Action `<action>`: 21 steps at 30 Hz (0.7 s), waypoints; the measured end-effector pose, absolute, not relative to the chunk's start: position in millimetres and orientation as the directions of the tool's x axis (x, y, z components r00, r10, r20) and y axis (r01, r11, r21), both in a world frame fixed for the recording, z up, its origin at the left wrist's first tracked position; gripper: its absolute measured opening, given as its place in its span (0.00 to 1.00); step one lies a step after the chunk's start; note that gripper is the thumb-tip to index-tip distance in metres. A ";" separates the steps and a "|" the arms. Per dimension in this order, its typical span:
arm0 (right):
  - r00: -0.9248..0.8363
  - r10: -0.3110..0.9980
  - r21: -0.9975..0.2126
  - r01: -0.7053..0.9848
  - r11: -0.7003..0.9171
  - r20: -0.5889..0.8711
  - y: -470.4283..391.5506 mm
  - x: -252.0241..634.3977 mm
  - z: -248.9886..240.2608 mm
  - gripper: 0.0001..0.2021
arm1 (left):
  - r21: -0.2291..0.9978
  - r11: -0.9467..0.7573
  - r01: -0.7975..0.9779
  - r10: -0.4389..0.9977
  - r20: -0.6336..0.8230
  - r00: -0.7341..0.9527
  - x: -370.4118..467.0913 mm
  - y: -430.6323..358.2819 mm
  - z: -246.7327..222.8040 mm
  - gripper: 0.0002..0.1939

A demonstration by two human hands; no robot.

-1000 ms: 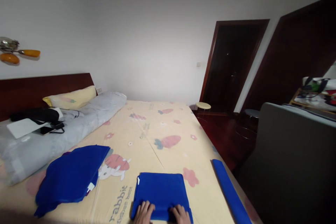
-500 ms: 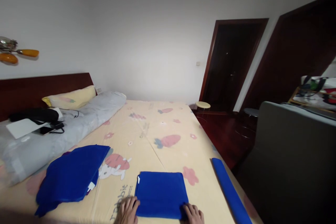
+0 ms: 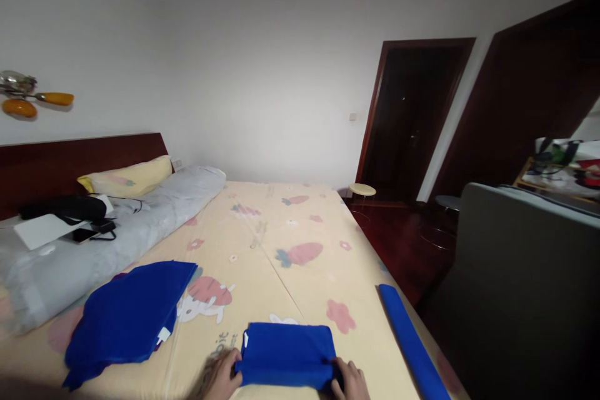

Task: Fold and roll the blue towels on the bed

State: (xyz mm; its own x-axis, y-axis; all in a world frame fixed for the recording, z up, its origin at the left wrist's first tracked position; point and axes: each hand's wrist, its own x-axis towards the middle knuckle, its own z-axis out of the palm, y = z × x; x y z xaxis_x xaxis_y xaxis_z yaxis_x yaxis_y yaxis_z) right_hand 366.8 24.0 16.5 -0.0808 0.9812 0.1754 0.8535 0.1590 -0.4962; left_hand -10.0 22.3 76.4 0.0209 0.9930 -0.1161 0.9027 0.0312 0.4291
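A folded blue towel (image 3: pixel 287 353) lies on the cream printed bedsheet (image 3: pixel 281 250) at the bed's near edge. My left hand (image 3: pixel 220 375) grips the towel's near left corner and my right hand (image 3: pixel 349 380) grips its near right corner. The near edge of the towel is lifted and folded up over the rest, so it looks shorter. Both hands are cut off by the bottom of the view.
A pile of blue towels (image 3: pixel 126 319) lies to the left, a rolled blue towel (image 3: pixel 407 340) along the bed's right edge. A grey bolster (image 3: pixel 117 237) carries a black bag, a white tablet and a phone. A grey chair back (image 3: pixel 520 287) and stools stand right.
My hands slid from on top of the towel out to its near corners, then took hold and raised the near edge, folding it away from me.
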 end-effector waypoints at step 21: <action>-0.106 0.953 -0.344 0.916 0.204 0.283 44.4 275.7 -40.4 0.23 | 0.326 -0.056 0.944 0.954 -0.260 0.147 89.9 42.6 0.9 0.37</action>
